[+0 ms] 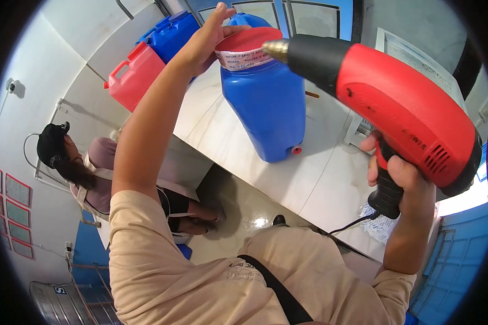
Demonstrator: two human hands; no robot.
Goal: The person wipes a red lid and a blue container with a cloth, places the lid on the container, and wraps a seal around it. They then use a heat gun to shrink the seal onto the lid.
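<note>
My right hand [398, 170] is wrapped round the black handle of a red and black heat gun [401, 103]. The gun's metal nozzle points left, close to the printed seal band [246, 59] under the red cap [249, 39] of a blue jug [268, 108]. The jug stands upright on the tiled counter, with a small red-rimmed spout low on its side. My left hand [209, 40] is at the left edge of the cap, its fingers apart and at least one touching the cap or band.
Pink [138, 76] and blue [173, 35] jugs stand at the back left of the counter [200, 108]. Another person [100, 157] in a black cap is at the left. The gun's cord [352, 223] runs over the counter's front edge, near a white fringed cloth [378, 225].
</note>
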